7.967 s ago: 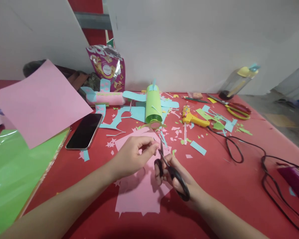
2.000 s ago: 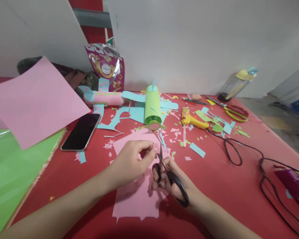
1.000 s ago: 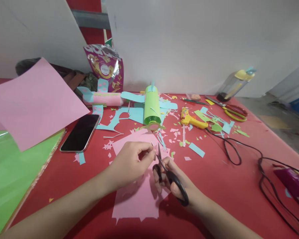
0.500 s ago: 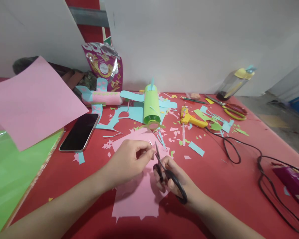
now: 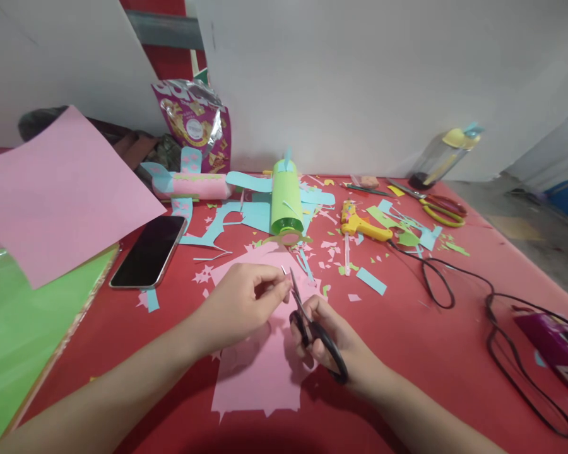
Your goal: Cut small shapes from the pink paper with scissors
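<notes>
My right hand (image 5: 334, 325) has its fingers in the black loops of a pair of scissors (image 5: 330, 352), the blades pointing up and away from me. Beside the blades, the thumb and forefinger of my left hand (image 5: 246, 306) are pinched together. A tiny piece of pink paper seems to show at those fingertips, but it is too small to make out well. Under both hands lies a pink paper sheet (image 5: 260, 388) with jagged cut edges. Just beyond stands a green paper-covered tube (image 5: 284, 195) with blue wings, next to a pink paper tube (image 5: 201, 187) with blue fins.
A yellow glue gun (image 5: 366, 228) with its black cord lies right of the tubes, among paper scraps. Farther right are other scissors (image 5: 442, 211), a bottle (image 5: 442, 157) and a purple box (image 5: 553, 347). At left lie a phone (image 5: 149, 252) and a large pink sheet (image 5: 71, 195).
The scissors' handle has shifted slightly left, toward my left hand. My left hand keeps its pinch, and the view has moved a little.
</notes>
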A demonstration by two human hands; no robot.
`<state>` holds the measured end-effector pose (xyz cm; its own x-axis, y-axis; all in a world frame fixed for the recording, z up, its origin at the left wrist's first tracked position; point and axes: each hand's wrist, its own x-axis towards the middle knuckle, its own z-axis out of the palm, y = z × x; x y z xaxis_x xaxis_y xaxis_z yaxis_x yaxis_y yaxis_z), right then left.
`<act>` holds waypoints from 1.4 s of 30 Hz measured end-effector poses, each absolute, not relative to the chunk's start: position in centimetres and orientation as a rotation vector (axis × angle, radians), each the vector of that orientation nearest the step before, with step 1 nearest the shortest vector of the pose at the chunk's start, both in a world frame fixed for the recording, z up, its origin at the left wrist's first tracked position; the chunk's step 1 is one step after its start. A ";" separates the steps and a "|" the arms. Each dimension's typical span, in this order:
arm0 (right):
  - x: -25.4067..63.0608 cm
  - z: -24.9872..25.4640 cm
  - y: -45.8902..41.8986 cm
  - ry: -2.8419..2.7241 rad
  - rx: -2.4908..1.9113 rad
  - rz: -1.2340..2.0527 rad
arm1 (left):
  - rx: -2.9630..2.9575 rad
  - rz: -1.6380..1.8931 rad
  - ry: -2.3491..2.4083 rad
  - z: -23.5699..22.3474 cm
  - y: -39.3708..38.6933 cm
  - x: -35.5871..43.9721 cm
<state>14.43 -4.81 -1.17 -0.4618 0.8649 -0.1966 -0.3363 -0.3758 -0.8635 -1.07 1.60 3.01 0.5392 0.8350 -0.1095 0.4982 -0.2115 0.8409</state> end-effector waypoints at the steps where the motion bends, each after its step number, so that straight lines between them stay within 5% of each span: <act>1: 14.4 -1.2 -4.8 -1.000 -0.853 1.922 | 1.866 0.467 1.092 3.0 1.6 -1.1; 14: 14.2 -1.5 -4.8 -0.952 -0.860 1.881 | 1.797 0.571 1.181 3.3 1.6 -0.9; 23: 14.6 -1.7 -4.2 -0.743 -1.082 1.485 | 1.829 0.491 1.085 1.8 0.9 -0.1; 42: 14.3 -1.1 -4.0 -0.736 -1.067 1.445 | 1.820 0.320 0.995 0.7 0.0 0.9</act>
<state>14.35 -4.02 -1.06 0.0496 0.9777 -0.2041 -0.4101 -0.1664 -0.8967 0.88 -0.01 0.73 0.6267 0.7502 -0.2108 0.4867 -0.1655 0.8578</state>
